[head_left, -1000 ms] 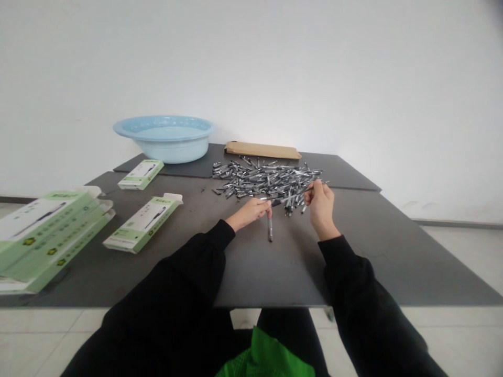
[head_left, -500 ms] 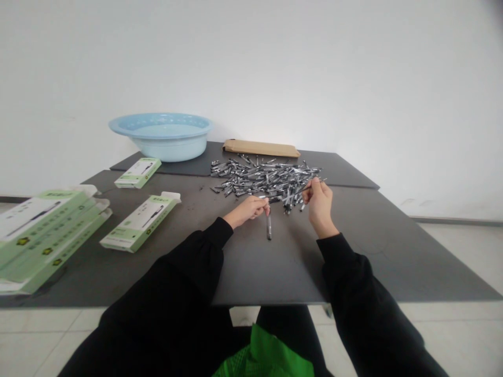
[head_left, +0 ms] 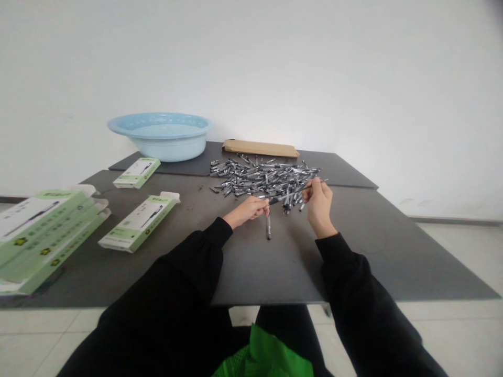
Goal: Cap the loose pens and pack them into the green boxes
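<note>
My left hand (head_left: pixel 248 209) is closed on the back end of a clear pen (head_left: pixel 274 200) with a dark grip section, which points to the right. Below its fingertips is a short, clear pen piece (head_left: pixel 268 228); whether the fingers touch it I cannot make out. My right hand (head_left: pixel 319 205) pinches a thin, dark rod like a pen refill (head_left: pixel 304 188). The rod slants down to the left, in line with the pen's front end. Behind both hands lies a loose heap of clear and black pen parts (head_left: pixel 255 180).
Left of my hands lie two flat green-and-white pen boxes (head_left: pixel 137 222) (head_left: pixel 137 173). Larger green cartons (head_left: pixel 43 230) sit at the far left edge. A light blue basin (head_left: pixel 168 146) stands at the back left, and a brown cardboard piece (head_left: pixel 261 148) lies behind the heap.
The pen and the thin rod have shifted slightly between my hands. Both hands stay almost in place, and the view has moved very slightly.
</note>
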A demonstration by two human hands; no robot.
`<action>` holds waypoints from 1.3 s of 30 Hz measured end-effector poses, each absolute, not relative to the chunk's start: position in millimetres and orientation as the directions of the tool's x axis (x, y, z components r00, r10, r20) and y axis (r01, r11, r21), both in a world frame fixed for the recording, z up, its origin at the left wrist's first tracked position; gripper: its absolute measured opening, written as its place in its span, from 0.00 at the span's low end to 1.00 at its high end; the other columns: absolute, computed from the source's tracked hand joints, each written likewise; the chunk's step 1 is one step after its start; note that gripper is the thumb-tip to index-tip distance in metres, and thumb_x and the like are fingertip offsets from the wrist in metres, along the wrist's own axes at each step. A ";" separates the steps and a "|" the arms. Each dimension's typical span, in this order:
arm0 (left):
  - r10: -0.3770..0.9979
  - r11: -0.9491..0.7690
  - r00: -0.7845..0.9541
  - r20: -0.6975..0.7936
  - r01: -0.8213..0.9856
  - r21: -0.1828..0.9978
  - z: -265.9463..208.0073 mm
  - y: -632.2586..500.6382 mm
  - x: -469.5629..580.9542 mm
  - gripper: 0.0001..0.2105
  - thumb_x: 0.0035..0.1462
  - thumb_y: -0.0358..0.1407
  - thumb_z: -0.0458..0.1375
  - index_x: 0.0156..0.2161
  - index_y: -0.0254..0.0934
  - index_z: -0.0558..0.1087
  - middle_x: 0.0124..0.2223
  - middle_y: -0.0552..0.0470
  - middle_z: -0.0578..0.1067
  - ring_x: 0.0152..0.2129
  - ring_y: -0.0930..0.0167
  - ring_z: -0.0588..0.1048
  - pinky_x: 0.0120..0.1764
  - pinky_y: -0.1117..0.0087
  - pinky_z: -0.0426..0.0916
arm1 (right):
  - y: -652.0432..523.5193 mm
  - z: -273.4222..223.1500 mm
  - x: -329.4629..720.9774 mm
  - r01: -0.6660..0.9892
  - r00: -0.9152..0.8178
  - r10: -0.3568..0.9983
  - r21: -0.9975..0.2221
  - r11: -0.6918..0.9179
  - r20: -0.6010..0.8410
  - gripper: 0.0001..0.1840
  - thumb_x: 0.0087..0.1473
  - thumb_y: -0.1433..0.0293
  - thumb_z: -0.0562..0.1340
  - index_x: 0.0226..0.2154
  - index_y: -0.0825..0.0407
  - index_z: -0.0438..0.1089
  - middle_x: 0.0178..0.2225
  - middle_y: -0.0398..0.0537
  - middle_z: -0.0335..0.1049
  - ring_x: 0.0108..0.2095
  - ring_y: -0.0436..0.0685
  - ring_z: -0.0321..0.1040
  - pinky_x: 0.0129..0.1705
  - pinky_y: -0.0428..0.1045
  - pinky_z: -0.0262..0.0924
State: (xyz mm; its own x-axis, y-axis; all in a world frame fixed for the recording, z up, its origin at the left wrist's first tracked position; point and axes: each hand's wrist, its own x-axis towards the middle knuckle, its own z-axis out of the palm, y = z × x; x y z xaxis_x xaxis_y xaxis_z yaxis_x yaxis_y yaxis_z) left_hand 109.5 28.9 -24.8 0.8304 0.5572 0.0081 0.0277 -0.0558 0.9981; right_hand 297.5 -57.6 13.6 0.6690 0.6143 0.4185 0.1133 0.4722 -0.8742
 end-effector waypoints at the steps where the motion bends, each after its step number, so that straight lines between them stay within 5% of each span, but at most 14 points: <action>1: 0.557 -0.060 0.831 0.009 0.029 0.998 -24.6 28.5 109.4 0.25 0.58 0.54 0.56 0.25 0.31 0.71 0.16 0.62 0.51 0.13 0.80 0.47 0.19 0.73 0.39 | -57.5 12.8 296.0 0.114 0.653 0.631 -0.878 0.465 0.419 0.22 0.56 0.49 0.60 0.25 0.49 0.61 0.12 0.33 0.53 0.13 0.46 0.50 0.16 0.43 0.45; 16: 0.572 0.037 0.819 -0.050 0.035 0.999 -23.4 28.9 110.6 0.25 0.57 0.55 0.56 0.25 0.32 0.71 0.16 0.63 0.50 0.11 0.81 0.47 0.18 0.74 0.39 | -55.6 -7.2 259.3 0.245 0.291 0.892 -0.928 0.281 0.346 0.25 0.55 0.45 0.58 0.29 0.50 0.66 0.14 0.34 0.57 0.14 0.47 0.51 0.18 0.45 0.47; 23: 0.583 0.174 0.812 -0.035 -0.083 0.981 -24.2 39.9 107.8 0.23 0.62 0.50 0.53 0.25 0.32 0.70 0.14 0.63 0.50 0.10 0.81 0.46 0.16 0.75 0.40 | -51.5 -16.0 262.3 0.299 0.217 0.907 -0.909 0.291 0.362 0.16 0.55 0.55 0.60 0.37 0.50 0.67 0.22 0.36 0.62 0.23 0.50 0.59 0.26 0.45 0.54; 27: 0.662 0.209 0.750 -0.013 -0.168 0.963 -20.6 45.0 104.2 0.23 0.64 0.48 0.50 0.25 0.32 0.70 0.15 0.63 0.48 0.10 0.81 0.45 0.17 0.75 0.41 | -37.7 -22.5 282.8 0.567 0.294 0.834 -0.787 0.241 0.467 0.10 0.52 0.68 0.58 0.39 0.51 0.69 0.26 0.40 0.65 0.26 0.52 0.61 0.32 0.48 0.58; 32: 0.734 0.205 0.679 -0.019 -0.194 0.959 -17.8 49.0 102.3 0.24 0.65 0.47 0.48 0.23 0.33 0.69 0.14 0.63 0.47 0.10 0.81 0.45 0.16 0.75 0.41 | -5.3 -28.5 307.3 0.826 0.191 0.813 -0.538 0.169 0.550 0.21 0.48 0.80 0.52 0.40 0.55 0.74 0.39 0.55 0.72 0.44 0.61 0.67 0.51 0.54 0.60; 39: 0.762 0.196 0.647 -0.032 -0.182 0.964 -19.3 52.6 102.2 0.23 0.64 0.47 0.49 0.23 0.33 0.68 0.14 0.63 0.48 0.10 0.81 0.46 0.16 0.75 0.40 | 39.4 -33.3 325.9 0.900 0.225 0.885 -0.435 -0.028 0.408 0.20 0.52 0.76 0.55 0.43 0.55 0.78 0.47 0.56 0.72 0.51 0.62 0.67 0.57 0.54 0.58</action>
State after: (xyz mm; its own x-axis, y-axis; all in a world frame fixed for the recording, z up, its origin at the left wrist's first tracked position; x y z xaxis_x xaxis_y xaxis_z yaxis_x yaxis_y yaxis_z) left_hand 102.2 52.6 -19.3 0.6468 0.7620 -0.0324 -0.1823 0.1958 0.9636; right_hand 325.9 39.4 -33.3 0.2255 0.8846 0.4083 0.8998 -0.0284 -0.4354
